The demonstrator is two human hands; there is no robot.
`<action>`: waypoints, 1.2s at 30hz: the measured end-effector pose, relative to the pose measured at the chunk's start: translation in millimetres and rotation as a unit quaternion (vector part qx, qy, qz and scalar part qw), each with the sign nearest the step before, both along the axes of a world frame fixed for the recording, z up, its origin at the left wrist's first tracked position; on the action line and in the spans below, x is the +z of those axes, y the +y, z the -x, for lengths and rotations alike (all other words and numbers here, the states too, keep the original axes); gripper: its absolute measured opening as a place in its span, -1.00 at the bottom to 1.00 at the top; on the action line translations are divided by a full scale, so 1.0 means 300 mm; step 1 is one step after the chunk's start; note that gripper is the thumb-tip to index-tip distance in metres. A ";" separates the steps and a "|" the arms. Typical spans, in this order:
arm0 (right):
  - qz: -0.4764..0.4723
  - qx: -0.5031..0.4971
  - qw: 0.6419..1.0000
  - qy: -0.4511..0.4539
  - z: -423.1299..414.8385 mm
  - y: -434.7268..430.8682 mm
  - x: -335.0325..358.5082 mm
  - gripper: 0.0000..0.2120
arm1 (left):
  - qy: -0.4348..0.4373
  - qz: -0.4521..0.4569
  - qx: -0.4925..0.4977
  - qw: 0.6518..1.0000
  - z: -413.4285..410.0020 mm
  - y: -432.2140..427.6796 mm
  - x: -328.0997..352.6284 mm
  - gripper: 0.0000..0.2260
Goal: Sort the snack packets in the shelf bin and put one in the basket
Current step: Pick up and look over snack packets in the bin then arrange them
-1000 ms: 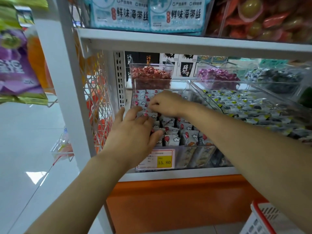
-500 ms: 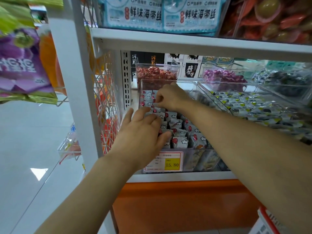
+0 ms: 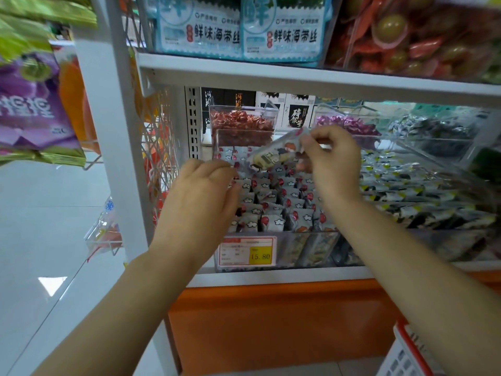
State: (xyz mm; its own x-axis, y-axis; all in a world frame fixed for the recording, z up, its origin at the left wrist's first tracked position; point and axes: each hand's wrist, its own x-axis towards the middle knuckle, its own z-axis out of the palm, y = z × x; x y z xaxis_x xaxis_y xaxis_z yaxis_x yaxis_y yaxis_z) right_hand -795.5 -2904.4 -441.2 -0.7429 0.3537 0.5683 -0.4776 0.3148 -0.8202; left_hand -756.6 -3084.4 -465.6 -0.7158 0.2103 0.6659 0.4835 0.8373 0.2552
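Two hands are at the clear shelf bin on the white shelf. One snack packet is pinched at its right end by the right hand, between thumb and fingers. This packet is tilted and hangs in the air above the far part of the bin, apart from the others. Below it, the rows of packets stand upright inside the bin. On their left side rests the left hand, its fingers side by side and lightly bent; the fingertips are hidden. On the near wall of the bin is a price label. At the near right corner, low, only the red rim of the basket shows.
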 end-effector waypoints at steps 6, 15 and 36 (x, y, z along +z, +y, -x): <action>0.148 0.092 0.981 -0.086 -0.201 0.059 -0.066 -0.91 | -0.180 -0.167 -0.079 0.966 -0.049 0.055 -0.012 -0.59; 0.272 0.155 0.936 -0.159 -0.268 0.100 -0.084 -0.89 | -0.337 -0.463 -0.163 0.803 -0.077 0.095 0.003 -0.87; 0.442 0.232 0.847 -0.181 -0.238 0.133 -0.098 -0.91 | -0.393 -0.622 -0.234 0.635 -0.062 0.093 0.014 -0.87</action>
State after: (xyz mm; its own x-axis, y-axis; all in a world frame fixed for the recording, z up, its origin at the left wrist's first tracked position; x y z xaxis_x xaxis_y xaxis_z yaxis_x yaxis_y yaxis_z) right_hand -724.1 -2864.4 -470.5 -0.9875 0.1453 -0.0615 -0.0488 -0.6521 -0.7566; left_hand -738.0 -3056.6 -461.4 -0.9829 0.1839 0.0000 -0.0820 -0.4383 0.8951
